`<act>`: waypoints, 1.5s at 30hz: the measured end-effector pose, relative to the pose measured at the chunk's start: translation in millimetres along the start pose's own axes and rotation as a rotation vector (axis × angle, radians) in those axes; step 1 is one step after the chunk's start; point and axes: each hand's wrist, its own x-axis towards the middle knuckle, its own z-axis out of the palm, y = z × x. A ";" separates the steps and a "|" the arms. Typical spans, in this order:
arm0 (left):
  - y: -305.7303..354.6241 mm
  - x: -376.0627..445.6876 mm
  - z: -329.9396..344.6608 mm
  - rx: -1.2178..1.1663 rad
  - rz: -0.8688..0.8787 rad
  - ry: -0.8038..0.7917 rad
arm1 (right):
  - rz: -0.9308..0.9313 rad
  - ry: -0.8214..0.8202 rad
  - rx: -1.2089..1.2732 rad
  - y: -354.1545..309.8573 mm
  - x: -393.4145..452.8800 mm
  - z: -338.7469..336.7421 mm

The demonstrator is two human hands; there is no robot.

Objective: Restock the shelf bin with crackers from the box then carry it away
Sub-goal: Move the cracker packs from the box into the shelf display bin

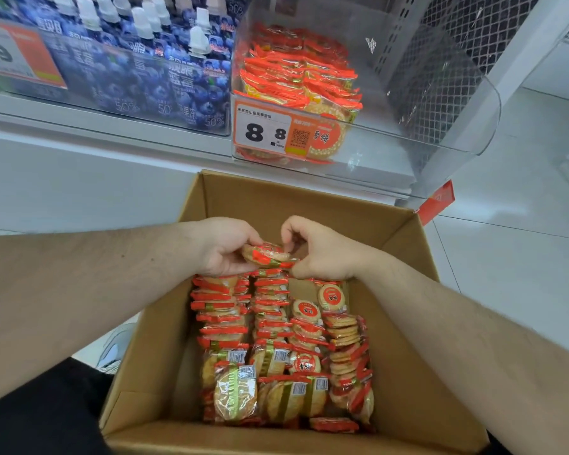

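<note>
Crackers point(276, 349) fill a cardboard box point(408, 372) on white floor point(523, 264) below shelf point(79, 126).

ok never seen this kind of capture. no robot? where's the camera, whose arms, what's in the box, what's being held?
No robot here: a person works with bare hands. The single picture comes from a wide-angle camera worn on the head, looking forward and down, so the arms entering from the bottom are the wearer's own. The left hand and right hand together hold one cracker packet above an open cardboard box still packed with rows of the same orange-and-clear packets. Ahead stands a clear shelf bin, partly filled with crackers at its left side, with a price tag on its front. Left of it is a bin of blue pouches.
</note>
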 end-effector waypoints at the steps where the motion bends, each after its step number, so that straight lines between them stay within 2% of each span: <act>1: 0.5 0.6 -2.5 0.037 0.042 0.031 | 0.085 -0.004 0.029 12.1 2.9 6.2; 4: 0.0 1.4 -4.4 0.151 0.148 0.105 | 0.345 -0.094 -0.193 64.6 6.4 48.6; 8: -1.3 -0.6 1.1 0.261 0.186 0.101 | 0.510 -0.537 -0.355 115.2 -4.0 115.3; 10: -1.2 -0.8 3.1 0.302 0.184 0.086 | 0.526 -0.671 -0.432 124.6 -8.8 134.9; 13: -0.8 -0.6 4.0 0.331 0.181 0.066 | 0.515 -0.671 -0.498 129.8 -13.5 149.8; 16: 0.5 -1.2 3.1 0.336 0.192 0.061 | 0.452 -0.653 -0.505 122.5 -11.8 135.3; 18: 2.3 -1.6 2.5 0.328 0.215 0.064 | 0.426 -0.580 -0.464 115.7 -8.7 111.0; 23: 10.5 -6.0 1.7 0.278 0.300 0.079 | 0.276 -0.191 -0.538 83.1 -19.8 26.1; 26: 17.6 -11.1 1.9 0.228 0.361 0.099 | 0.122 0.128 -0.496 61.2 -41.6 -15.0; 29: 23.4 -15.8 3.4 0.172 0.411 0.106 | -0.144 0.516 -0.417 46.0 -66.3 -33.0; 32: 28.4 -21.5 7.1 0.138 0.448 0.103 | -0.336 0.761 -0.437 34.8 -82.0 -31.2; 35: 33.4 -32.9 13.7 0.077 0.466 0.045 | -0.414 0.844 -0.453 24.9 -82.5 -21.6; 38: 35.4 -44.8 19.3 0.031 0.489 -0.058 | -0.485 0.830 -0.453 18.1 -77.8 -12.9; 42: 33.8 -57.7 24.9 0.056 0.543 -0.157 | -0.461 0.705 -0.440 9.3 -76.2 -8.4; 45: 33.5 -61.3 26.4 0.064 0.636 -0.136 | -0.432 0.578 -0.495 3.4 -78.2 -9.8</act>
